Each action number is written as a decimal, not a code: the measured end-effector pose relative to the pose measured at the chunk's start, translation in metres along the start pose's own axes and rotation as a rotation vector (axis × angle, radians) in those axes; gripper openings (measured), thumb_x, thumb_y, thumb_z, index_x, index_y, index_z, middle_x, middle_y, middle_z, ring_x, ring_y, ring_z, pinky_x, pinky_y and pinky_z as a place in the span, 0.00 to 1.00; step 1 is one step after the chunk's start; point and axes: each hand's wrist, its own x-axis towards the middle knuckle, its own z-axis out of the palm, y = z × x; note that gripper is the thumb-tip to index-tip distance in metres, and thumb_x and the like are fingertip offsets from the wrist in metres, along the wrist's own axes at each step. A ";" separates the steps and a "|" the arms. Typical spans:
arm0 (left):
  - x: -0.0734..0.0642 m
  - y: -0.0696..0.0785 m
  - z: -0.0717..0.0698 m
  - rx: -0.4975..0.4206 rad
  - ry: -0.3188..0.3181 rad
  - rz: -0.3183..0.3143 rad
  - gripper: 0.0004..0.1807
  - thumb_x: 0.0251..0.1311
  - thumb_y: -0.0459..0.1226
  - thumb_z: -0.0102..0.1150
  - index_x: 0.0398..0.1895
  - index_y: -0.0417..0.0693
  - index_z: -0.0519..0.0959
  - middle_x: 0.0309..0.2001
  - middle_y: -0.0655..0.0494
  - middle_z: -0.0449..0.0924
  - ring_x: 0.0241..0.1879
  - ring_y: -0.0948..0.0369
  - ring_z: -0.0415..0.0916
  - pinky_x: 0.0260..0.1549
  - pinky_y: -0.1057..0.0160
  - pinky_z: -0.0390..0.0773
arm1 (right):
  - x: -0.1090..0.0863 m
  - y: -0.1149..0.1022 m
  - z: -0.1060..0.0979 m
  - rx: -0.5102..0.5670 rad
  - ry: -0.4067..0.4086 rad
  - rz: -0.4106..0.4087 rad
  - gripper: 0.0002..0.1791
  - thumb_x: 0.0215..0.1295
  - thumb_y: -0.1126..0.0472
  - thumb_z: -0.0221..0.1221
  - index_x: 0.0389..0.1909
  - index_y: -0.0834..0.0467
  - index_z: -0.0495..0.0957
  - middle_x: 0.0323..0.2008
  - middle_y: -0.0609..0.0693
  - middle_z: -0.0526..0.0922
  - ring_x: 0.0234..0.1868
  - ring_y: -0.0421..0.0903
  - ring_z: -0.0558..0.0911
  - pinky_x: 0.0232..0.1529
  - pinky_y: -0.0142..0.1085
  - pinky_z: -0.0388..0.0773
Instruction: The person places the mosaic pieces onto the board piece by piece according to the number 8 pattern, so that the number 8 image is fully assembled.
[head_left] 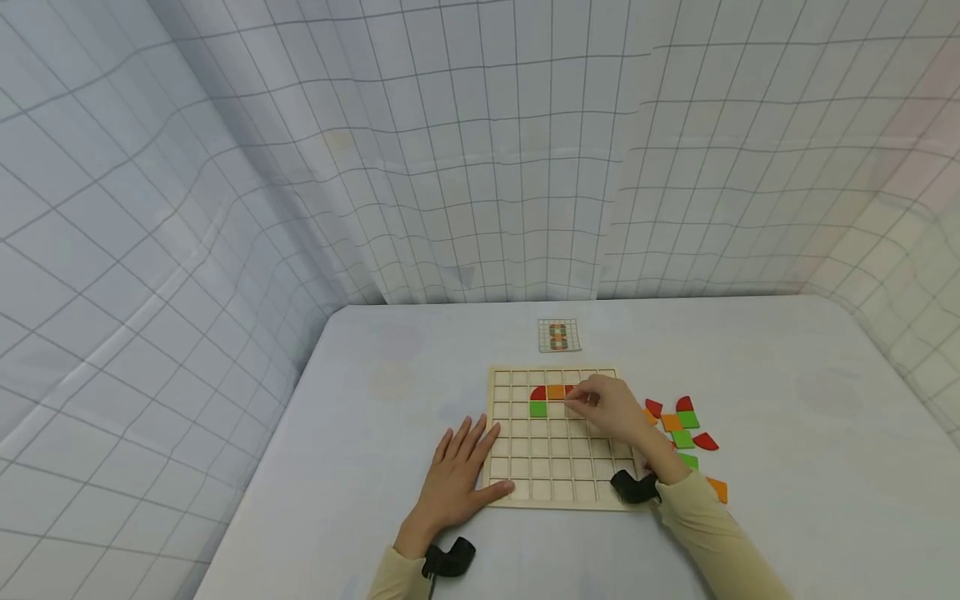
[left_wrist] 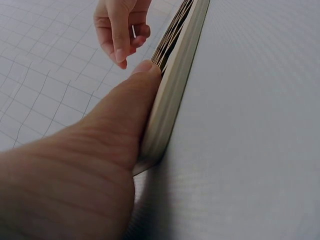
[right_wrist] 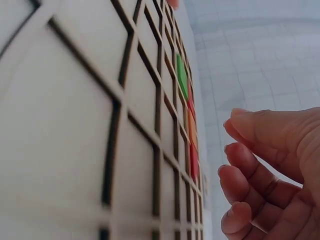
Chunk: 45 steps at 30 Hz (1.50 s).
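A wooden grid board (head_left: pixel 536 490) lies on the table, divided into square cells by raised strips. Several flat pieces sit in its upper rows: a red quarter-round (head_left: pixel 538 392), an orange square (head_left: pixel 555 392), another red piece (right_wrist: pixel 194 161) and a green square (head_left: pixel 537 409). My left hand (head_left: pixel 457 479) rests with fingers spread on the board's left edge, thumb over the near corner. Above the upper cells, by the second red piece, hovers my right hand (head_left: pixel 606 407). Its thumb and index fingertips meet, the other fingers bend loosely, and no piece shows between them.
Loose red, orange and green pieces (head_left: pixel 682 439) lie scattered right of the board, partly hidden under the right forearm. A small card (head_left: pixel 558 336) printed with a coloured grid pattern lies beyond the board. White gridded curtains (head_left: pixel 487 167) surround the table's back and sides.
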 end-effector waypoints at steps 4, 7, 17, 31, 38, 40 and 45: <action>-0.001 0.000 0.001 0.005 -0.002 -0.006 0.46 0.59 0.65 0.49 0.75 0.52 0.54 0.73 0.50 0.49 0.72 0.50 0.41 0.66 0.47 0.40 | -0.015 0.007 -0.024 -0.005 0.060 0.012 0.02 0.58 0.63 0.66 0.32 0.57 0.85 0.27 0.41 0.79 0.27 0.40 0.74 0.26 0.33 0.72; 0.000 0.000 0.002 0.007 -0.005 -0.006 0.46 0.59 0.65 0.49 0.75 0.52 0.53 0.73 0.51 0.49 0.72 0.50 0.41 0.66 0.47 0.39 | -0.028 0.015 -0.042 -0.022 0.088 0.048 0.03 0.58 0.63 0.66 0.33 0.58 0.85 0.28 0.43 0.79 0.28 0.41 0.74 0.24 0.33 0.72; 0.001 0.000 0.001 0.005 -0.003 -0.007 0.46 0.59 0.64 0.50 0.75 0.52 0.54 0.73 0.50 0.49 0.72 0.50 0.41 0.66 0.47 0.39 | -0.068 0.045 -0.088 -0.135 0.129 0.266 0.09 0.59 0.58 0.66 0.33 0.60 0.83 0.26 0.47 0.77 0.28 0.46 0.72 0.22 0.34 0.70; 0.000 -0.001 0.000 0.005 -0.005 -0.004 0.46 0.59 0.65 0.49 0.75 0.52 0.54 0.73 0.49 0.49 0.72 0.50 0.41 0.66 0.46 0.40 | -0.085 0.059 -0.095 -0.201 -0.036 0.635 0.27 0.58 0.42 0.63 0.29 0.64 0.71 0.20 0.50 0.70 0.22 0.47 0.69 0.22 0.35 0.64; -0.001 -0.001 0.000 0.010 -0.006 -0.008 0.46 0.59 0.65 0.48 0.75 0.52 0.54 0.73 0.50 0.48 0.72 0.50 0.41 0.66 0.46 0.40 | -0.084 0.057 -0.095 -0.192 -0.055 0.666 0.26 0.57 0.43 0.64 0.28 0.64 0.73 0.20 0.51 0.70 0.23 0.47 0.69 0.22 0.35 0.63; -0.001 -0.001 0.000 0.010 -0.004 -0.009 0.46 0.59 0.65 0.48 0.74 0.52 0.54 0.73 0.49 0.49 0.72 0.50 0.41 0.66 0.46 0.40 | -0.084 0.058 -0.096 -0.181 -0.051 0.667 0.24 0.57 0.44 0.65 0.28 0.64 0.73 0.20 0.50 0.70 0.23 0.47 0.69 0.22 0.35 0.63; -0.001 0.000 0.000 0.010 -0.011 -0.007 0.46 0.59 0.65 0.48 0.75 0.52 0.53 0.74 0.50 0.48 0.72 0.50 0.41 0.66 0.46 0.39 | -0.086 0.064 -0.099 -0.162 -0.045 0.674 0.23 0.56 0.46 0.66 0.30 0.64 0.75 0.22 0.50 0.72 0.24 0.47 0.70 0.22 0.35 0.64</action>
